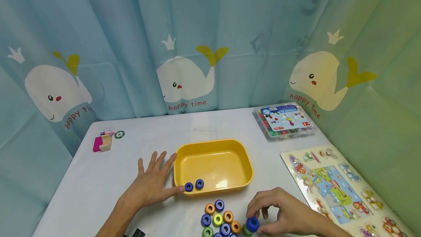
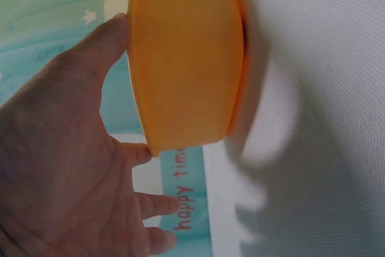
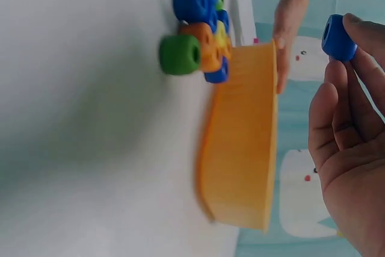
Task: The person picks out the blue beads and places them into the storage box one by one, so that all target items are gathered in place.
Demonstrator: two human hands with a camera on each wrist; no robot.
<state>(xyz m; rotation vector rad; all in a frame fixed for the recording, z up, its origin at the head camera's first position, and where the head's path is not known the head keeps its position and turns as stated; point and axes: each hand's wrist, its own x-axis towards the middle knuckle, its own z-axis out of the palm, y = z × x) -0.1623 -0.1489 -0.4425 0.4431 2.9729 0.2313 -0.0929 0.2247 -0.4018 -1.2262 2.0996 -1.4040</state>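
A yellow tray (image 1: 213, 143) stands mid-table with two blue ring beads (image 1: 199, 184) lying in its near left corner. My left hand (image 1: 152, 185) is spread at the tray's left end; its thumb and a fingertip touch the rim, as the left wrist view (image 2: 66, 142) also shows. Between thumb and fingers, my right hand (image 1: 286, 209) pinches a blue bead (image 3: 339, 37) raised above the table. Beside that hand lies a cluster of blue, orange, yellow and green beads (image 1: 217, 219) in front of the tray, its lower part cut off by the frame.
At the back right lies a clear plastic case (image 1: 286, 120) with a printed label. A picture puzzle board (image 1: 342, 193) covers the right side. Small pink and wooden blocks (image 1: 102, 143) and a round dark token (image 1: 120, 134) sit at the back left. A curtain (image 1: 236, 28) surrounds the table.
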